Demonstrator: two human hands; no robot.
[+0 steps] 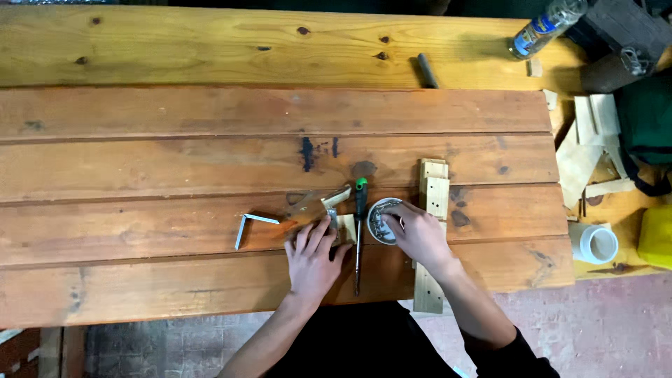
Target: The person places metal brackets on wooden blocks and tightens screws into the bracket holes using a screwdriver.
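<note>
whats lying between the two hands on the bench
In the head view, a screwdriver with a green-tipped handle lies between the left hand and right hand.

Open counter to the left and far side
The screwdriver [359,234] lies between the hands; wood strips [432,231] block the right, a metal bracket [252,227] the near left.

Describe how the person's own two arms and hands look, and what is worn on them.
Both hands are bare: no gloves, rings or watch show. The left hand and its forearm are uncovered. The right hand has a bare forearm too, with a black sleeve pushed up toward the elbow.
</note>
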